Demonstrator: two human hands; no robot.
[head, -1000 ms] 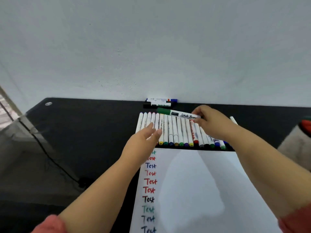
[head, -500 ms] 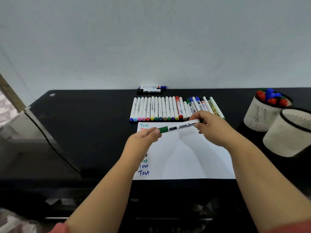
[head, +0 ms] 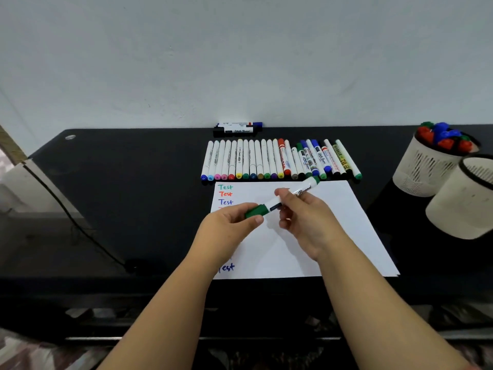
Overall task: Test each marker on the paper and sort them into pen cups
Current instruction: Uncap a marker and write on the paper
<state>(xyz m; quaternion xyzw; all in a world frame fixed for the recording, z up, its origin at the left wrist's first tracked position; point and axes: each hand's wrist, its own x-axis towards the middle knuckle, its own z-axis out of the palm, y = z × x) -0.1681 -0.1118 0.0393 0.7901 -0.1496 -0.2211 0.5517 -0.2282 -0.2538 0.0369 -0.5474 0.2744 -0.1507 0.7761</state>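
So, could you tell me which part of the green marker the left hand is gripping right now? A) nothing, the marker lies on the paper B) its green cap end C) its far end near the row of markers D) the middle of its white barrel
B: the left hand pinches the green cap end of the green marker, while the right hand holds its white barrel above the paper.
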